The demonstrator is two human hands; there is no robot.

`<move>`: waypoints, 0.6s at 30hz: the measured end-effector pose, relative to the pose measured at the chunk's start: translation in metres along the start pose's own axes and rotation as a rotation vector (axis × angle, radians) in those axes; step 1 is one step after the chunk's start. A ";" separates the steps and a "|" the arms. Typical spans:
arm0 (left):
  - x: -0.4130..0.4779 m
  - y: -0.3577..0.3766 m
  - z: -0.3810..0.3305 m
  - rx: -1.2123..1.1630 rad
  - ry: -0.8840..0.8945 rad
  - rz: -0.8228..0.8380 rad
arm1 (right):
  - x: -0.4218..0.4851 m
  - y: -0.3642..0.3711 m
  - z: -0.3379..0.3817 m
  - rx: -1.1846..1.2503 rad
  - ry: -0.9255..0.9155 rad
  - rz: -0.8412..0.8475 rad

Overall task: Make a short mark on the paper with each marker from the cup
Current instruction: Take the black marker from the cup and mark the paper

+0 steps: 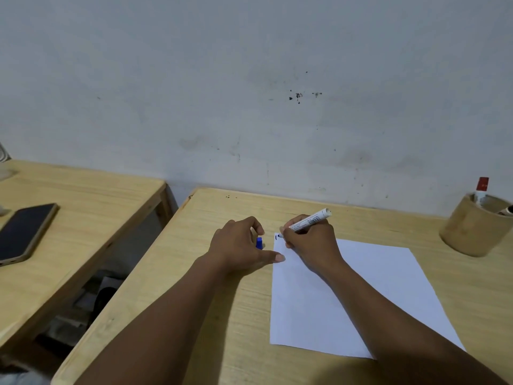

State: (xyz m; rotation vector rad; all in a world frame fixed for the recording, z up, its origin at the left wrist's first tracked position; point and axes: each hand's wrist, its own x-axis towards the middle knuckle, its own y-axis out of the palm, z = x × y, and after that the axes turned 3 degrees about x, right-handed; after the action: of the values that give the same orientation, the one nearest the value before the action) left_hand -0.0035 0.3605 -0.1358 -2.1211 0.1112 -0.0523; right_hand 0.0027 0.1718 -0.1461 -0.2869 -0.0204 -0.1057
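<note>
A white sheet of paper (388, 295) lies on the wooden table (222, 315). My right hand (313, 240) grips a white marker (311, 220) with its tip on the paper's far left corner, next to a short dark mark (276, 237). My left hand (241, 245) rests on the table just left of the paper, its fingers curled around a blue cap (259, 243) and its thumb touching the paper's edge. A round wooden cup (472, 229) stands at the far right with a red-capped marker (481, 188) upright in it and another dark-tipped marker (506, 211) leaning at its rim.
A second wooden table (83, 195) stands to the left across a gap, with a dark phone (23, 232) on it. A grey wall (249, 93) runs behind both tables. Clutter lies on the floor in the gap (91, 301).
</note>
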 end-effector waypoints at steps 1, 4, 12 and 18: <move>0.000 0.000 -0.001 0.002 -0.004 0.001 | 0.001 0.000 -0.001 0.010 0.009 0.010; 0.000 -0.002 -0.002 -0.014 -0.025 0.016 | 0.001 -0.002 -0.001 0.008 0.033 0.041; -0.003 -0.017 0.000 -0.361 -0.029 0.013 | 0.002 -0.026 0.033 0.503 0.204 -0.116; 0.013 -0.034 -0.068 -0.964 -0.101 -0.058 | -0.010 -0.100 0.075 0.708 0.185 -0.021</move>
State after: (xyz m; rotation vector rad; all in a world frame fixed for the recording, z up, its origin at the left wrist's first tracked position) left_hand 0.0057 0.3193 -0.0708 -3.0837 0.0075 0.0961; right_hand -0.0183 0.0991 -0.0461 0.4311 0.1217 -0.1386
